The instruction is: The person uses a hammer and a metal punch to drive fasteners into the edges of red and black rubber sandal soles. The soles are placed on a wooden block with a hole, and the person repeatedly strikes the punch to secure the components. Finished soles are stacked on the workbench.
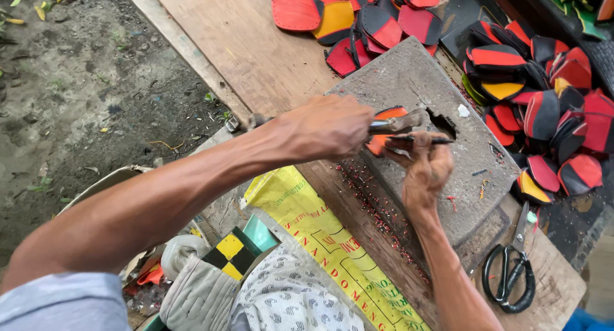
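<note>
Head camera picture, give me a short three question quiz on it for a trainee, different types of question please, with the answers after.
1. True or false: the scissors lie on the bench, apart from both hands.
2. Multiple choice: what does the right hand pinch against the stone block? A) a thin dark rod-like tool B) a paintbrush C) a spoon
3. Fill in: the left hand grips the handle of a metal tool over an ______ and black piece.

Key
1. True; they rest with black handles at the bench's near right end.
2. A
3. Orange. More red, orange and black pieces are heaped beyond the block.
</note>
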